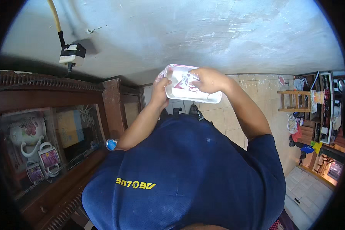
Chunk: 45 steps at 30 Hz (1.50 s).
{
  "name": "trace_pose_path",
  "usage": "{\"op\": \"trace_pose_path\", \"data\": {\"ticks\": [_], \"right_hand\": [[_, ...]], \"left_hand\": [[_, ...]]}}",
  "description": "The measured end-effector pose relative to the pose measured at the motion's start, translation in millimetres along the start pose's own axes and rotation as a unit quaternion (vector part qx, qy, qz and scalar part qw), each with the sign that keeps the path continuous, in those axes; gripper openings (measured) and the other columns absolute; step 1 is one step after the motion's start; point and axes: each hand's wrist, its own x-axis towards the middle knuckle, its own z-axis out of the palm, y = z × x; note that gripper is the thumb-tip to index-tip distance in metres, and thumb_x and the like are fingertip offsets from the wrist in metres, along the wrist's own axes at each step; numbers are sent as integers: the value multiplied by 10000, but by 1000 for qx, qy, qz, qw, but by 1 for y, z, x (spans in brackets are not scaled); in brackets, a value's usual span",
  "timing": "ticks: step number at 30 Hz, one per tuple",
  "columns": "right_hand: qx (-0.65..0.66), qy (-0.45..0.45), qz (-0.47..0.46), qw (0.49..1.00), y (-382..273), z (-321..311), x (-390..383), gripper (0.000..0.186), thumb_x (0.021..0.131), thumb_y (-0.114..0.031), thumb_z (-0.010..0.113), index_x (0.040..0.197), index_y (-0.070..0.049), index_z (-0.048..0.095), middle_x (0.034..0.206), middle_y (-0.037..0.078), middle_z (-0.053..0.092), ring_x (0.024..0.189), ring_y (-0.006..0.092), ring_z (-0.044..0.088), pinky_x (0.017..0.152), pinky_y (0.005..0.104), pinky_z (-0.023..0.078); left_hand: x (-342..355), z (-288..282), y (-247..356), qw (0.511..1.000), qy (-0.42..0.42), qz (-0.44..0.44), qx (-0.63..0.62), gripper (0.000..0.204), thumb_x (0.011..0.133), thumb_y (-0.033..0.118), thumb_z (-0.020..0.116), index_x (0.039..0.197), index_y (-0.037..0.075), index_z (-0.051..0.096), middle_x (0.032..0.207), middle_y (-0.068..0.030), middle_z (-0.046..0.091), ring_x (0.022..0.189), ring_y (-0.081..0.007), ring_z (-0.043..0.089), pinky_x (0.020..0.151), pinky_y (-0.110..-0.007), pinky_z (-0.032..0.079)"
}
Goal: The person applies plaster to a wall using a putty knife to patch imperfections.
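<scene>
Head view: pinching a white tray (212, 99) by its left edge with the left grip (161, 92); curling the right grip (210, 80) over shiny wrapping (185, 82) inside, cannot tell if pinched. Wall (172, 34) ahead, cabinet (113, 101) at left, open room rightward over tiled floor (266, 96).

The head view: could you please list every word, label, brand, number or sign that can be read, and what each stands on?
Navy shirt: yellow lettering, legible though upside down; I won't copy its wording.
Mugs on the left: markings too small to read.
White tray: pink marks, too blurred by glare to read.
Elsewhere, nothing I can read.
</scene>
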Motion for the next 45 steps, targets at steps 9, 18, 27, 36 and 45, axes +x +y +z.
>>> {"op": "trace_pose_path", "data": {"ticks": [9, 18, 27, 36, 45], "right_hand": [[181, -183, -57, 965, 28, -13, 24, 199, 823, -44, 538, 1009, 6, 587, 890, 116, 651, 794, 183, 596, 752, 319, 464], [291, -123, -44, 948, 20, -60, 21, 182, 887, -85, 562, 1016, 43, 581, 909, 70, 642, 810, 107, 558, 754, 269, 456], [131, 77, -63, 986, -16, -69, -17, 119, 850, -97, 577, 926, -20, 627, 803, 132, 645, 711, 187, 607, 679, 290, 467], [-98, 139, -108, 979, -23, -5, -41, 156, 828, -195, 559, 892, -56, 590, 786, 140, 635, 764, 323, 624, 656, 434, 490], [-176, 116, -35, 977, -7, -10, -54, 148, 763, -129, 567, 883, -49, 600, 809, 114, 646, 786, 305, 633, 674, 423, 504]], "left_hand": [[0, -4, -7, 999, 16, -51, 0, 431, 716, 133, 474, 1125, 0, 504, 1020, -129, 573, 951, -250, 580, 827, -377, 469], [-1, 3, 17, 999, -9, -8, -36, 463, 718, 94, 431, 1161, -29, 481, 1034, -136, 566, 957, -237, 581, 836, -354, 473], [4, -1, 25, 999, -30, 29, 3, 519, 708, 101, 426, 1212, -18, 454, 1096, -127, 545, 1034, -242, 550, 902, -356, 441], [13, 4, 22, 1000, -23, 5, 19, 506, 697, 144, 464, 1190, 32, 457, 1079, -120, 533, 1032, -267, 535, 902, -402, 442], [18, 33, 8, 997, -63, 24, 37, 517, 683, 79, 433, 1188, -23, 472, 1079, -119, 551, 992, -223, 554, 887, -331, 436]]}}
